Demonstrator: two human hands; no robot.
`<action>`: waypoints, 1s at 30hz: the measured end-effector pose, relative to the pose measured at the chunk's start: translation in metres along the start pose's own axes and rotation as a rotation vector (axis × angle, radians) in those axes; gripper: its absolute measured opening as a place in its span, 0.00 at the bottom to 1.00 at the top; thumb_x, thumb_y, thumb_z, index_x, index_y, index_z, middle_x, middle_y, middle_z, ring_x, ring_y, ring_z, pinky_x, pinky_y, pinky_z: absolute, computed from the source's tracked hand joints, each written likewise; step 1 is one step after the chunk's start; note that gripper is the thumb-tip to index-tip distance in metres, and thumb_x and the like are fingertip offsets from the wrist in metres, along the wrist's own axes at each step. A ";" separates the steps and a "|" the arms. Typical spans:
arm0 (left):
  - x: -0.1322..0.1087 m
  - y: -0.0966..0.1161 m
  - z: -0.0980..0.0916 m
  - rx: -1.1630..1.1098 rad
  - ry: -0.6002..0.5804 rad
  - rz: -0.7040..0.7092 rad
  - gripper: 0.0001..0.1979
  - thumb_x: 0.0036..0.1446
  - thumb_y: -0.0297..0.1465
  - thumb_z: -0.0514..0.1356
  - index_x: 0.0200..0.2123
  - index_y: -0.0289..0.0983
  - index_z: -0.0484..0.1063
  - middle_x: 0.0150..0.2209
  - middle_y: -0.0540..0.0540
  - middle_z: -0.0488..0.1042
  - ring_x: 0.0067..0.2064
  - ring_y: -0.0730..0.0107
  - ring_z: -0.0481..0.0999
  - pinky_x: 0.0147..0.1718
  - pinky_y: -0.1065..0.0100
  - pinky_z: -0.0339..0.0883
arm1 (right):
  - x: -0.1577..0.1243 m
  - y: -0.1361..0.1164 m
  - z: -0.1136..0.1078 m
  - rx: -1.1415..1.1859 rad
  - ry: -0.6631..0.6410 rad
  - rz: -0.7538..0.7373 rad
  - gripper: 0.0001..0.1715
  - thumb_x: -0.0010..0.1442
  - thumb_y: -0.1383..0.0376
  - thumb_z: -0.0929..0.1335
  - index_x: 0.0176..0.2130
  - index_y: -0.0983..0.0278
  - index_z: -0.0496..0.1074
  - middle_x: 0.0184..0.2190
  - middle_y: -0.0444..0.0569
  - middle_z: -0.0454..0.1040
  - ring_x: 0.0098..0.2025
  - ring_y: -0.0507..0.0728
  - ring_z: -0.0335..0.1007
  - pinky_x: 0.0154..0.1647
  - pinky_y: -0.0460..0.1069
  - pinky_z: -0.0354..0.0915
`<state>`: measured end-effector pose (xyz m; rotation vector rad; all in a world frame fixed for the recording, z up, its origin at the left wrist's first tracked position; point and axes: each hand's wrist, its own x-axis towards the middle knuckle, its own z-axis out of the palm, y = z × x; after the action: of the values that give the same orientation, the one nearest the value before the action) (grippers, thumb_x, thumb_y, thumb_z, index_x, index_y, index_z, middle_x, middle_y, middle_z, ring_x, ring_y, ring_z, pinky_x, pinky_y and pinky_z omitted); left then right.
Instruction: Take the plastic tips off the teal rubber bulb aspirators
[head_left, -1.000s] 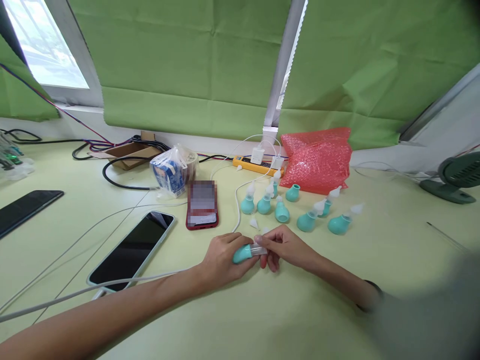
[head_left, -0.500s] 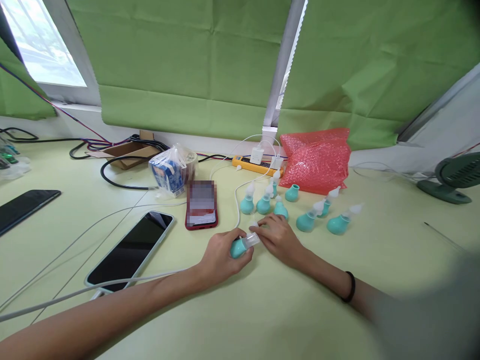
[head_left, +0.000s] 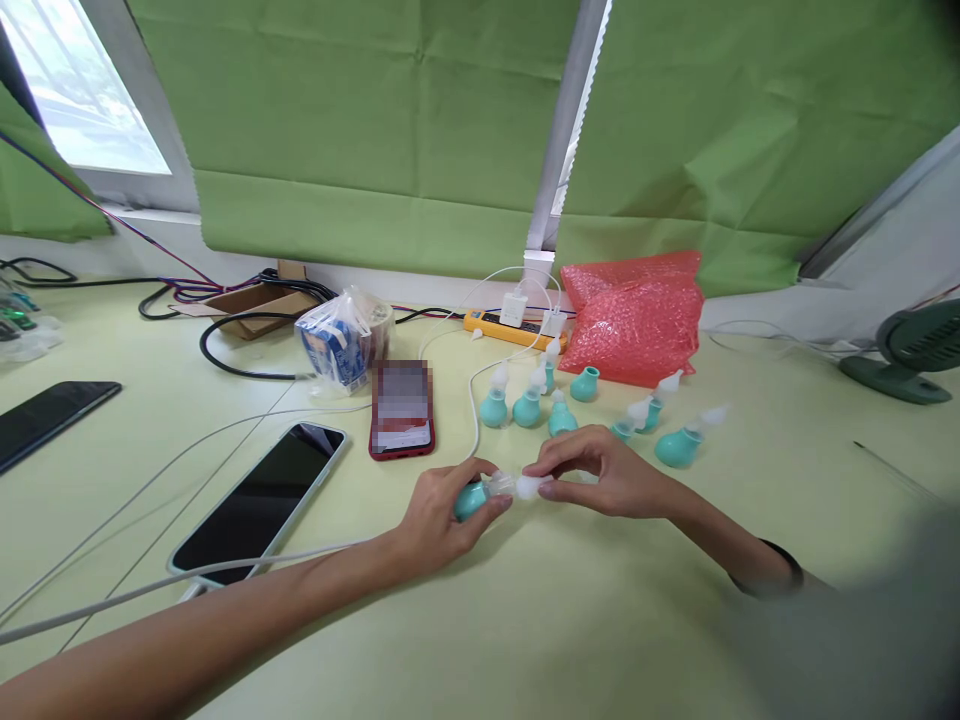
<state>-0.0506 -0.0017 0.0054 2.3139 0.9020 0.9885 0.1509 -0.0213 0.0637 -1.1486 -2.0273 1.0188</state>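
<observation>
My left hand (head_left: 442, 515) is closed round a teal nasal aspirator bulb (head_left: 470, 501) with a clear tube (head_left: 501, 485) at its end, pointing right. My right hand (head_left: 600, 475) pinches a white soft tip (head_left: 530, 487) between thumb and fingers. The tip meets the open end of the clear tube; whether it is seated on it I cannot tell. Behind my hands stand several teal aspirators, among them one (head_left: 493, 405) with a white tip and one (head_left: 679, 446) leaning to the right. A bare teal bulb (head_left: 584, 384) lies near the red bag.
A red bubble-wrap bag (head_left: 634, 325) and a yellow power strip (head_left: 487, 326) with white chargers lie at the back. On the left are a red-cased phone (head_left: 403, 420), a larger phone (head_left: 262, 500), cables and a plastic-wrapped pack (head_left: 341, 340). A green fan (head_left: 907, 350) stands far right.
My right hand has picked up the white tip from the table, turned, and brought it against the clear tube. My left hand has shifted slightly left, still holding the bulb.
</observation>
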 end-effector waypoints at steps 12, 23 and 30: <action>-0.001 -0.002 0.004 0.090 0.088 0.085 0.11 0.50 0.37 0.56 0.33 0.35 0.67 0.22 0.49 0.71 0.21 0.76 0.68 0.21 0.76 0.60 | 0.006 0.012 0.006 0.146 -0.002 0.189 0.14 0.46 0.60 0.69 0.32 0.67 0.75 0.23 0.48 0.74 0.24 0.52 0.69 0.24 0.45 0.66; -0.003 -0.004 0.006 0.168 0.097 0.119 0.11 0.52 0.37 0.54 0.34 0.35 0.67 0.22 0.49 0.72 0.21 0.75 0.69 0.21 0.75 0.61 | 0.010 0.027 0.013 0.355 -0.054 0.208 0.14 0.42 0.61 0.72 0.29 0.68 0.75 0.23 0.48 0.74 0.24 0.52 0.71 0.29 0.47 0.69; -0.002 -0.004 0.005 0.211 0.079 0.266 0.10 0.53 0.34 0.53 0.36 0.33 0.67 0.22 0.47 0.72 0.20 0.74 0.69 0.20 0.75 0.60 | 0.011 0.027 0.013 0.407 -0.112 0.237 0.16 0.40 0.60 0.72 0.28 0.69 0.75 0.22 0.47 0.73 0.22 0.51 0.70 0.27 0.47 0.69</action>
<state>-0.0493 -0.0013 -0.0016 2.6416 0.7733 1.1475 0.1472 -0.0068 0.0351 -1.1433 -1.6788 1.5599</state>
